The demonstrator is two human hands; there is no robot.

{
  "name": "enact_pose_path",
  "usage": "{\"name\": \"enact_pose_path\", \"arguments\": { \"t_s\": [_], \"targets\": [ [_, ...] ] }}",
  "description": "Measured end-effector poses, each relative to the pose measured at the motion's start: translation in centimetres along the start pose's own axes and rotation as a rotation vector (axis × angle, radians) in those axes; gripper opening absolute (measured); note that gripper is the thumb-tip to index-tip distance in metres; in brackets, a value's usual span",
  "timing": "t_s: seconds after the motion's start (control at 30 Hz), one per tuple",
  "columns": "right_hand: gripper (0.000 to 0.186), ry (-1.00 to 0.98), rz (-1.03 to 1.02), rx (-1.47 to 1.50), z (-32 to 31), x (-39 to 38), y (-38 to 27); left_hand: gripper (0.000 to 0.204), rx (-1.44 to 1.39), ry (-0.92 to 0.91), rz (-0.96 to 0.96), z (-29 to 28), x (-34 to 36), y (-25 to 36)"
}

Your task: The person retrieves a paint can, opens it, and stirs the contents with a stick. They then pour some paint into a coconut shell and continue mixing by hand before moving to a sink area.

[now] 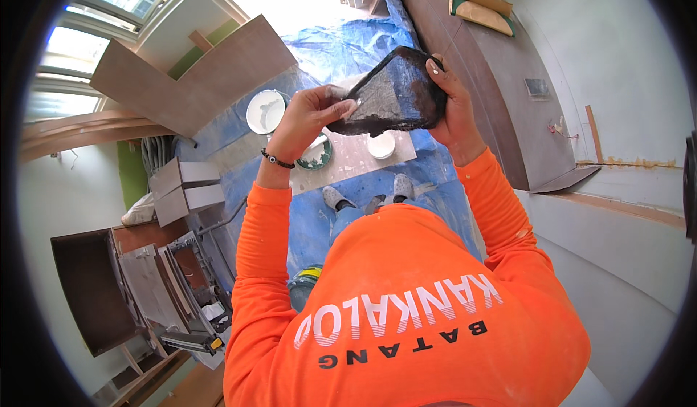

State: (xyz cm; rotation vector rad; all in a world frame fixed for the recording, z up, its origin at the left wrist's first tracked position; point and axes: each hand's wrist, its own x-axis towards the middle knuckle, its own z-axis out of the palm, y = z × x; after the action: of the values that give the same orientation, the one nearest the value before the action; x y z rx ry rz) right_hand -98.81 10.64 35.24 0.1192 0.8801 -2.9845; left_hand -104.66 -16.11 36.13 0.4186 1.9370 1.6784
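Out in front of me, both hands stretch a sheer dark mesh cloth (388, 95) with a thick blackish edge. Its left side is pinched between the thumb and fingers of my left hand (308, 116), which has whitish smears on it. My right hand (457, 102) grips the opposite edge, thumb on the near face. Blue sheeting shows through the weave. Below the cloth are a white bucket (266, 111) with white contents, a green-rimmed tub (316, 153) with white material in it, and a small white tub (380, 145).
Blue plastic sheeting (428, 164) covers the floor, with a spattered board (348, 171) under the tubs. A large brown panel (196, 76) leans at the far left. Grey boxes (181, 189) and stacked boards (156, 283) stand left. A green bucket (303, 287) sits near my left side.
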Motion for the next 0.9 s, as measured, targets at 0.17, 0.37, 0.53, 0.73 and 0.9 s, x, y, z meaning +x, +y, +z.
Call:
{"name": "enact_pose_path", "arguments": {
  "t_s": [0.17, 0.37, 0.53, 0.73, 0.9],
  "targets": [
    [0.012, 0.118, 0.066, -0.007, -4.4, -1.8, 2.7, 0.015, -0.52, -0.025, -0.025, 1.1, -0.7, -5.2],
    [0.012, 0.243, 0.108, -0.025, -7.8, -3.4, 5.9, 0.015, -0.647, 0.131, -0.1, 3.8, -1.2, -11.6],
    [0.012, 0.449, 0.199, -0.058, -13.3, -4.4, 10.8, 0.016, -0.465, 0.257, -0.215, 5.7, -0.7, -20.0],
    [0.017, 0.593, 0.205, -0.1, -21.7, -3.6, 17.1, 0.015, -0.487, 0.361, -0.318, 6.6, 2.3, -29.2],
    [0.02, 0.625, 0.154, -0.189, -25.8, -1.3, 20.5, 0.015, -0.351, 0.47, -0.267, 6.9, 6.4, -33.0]
  ]
}}
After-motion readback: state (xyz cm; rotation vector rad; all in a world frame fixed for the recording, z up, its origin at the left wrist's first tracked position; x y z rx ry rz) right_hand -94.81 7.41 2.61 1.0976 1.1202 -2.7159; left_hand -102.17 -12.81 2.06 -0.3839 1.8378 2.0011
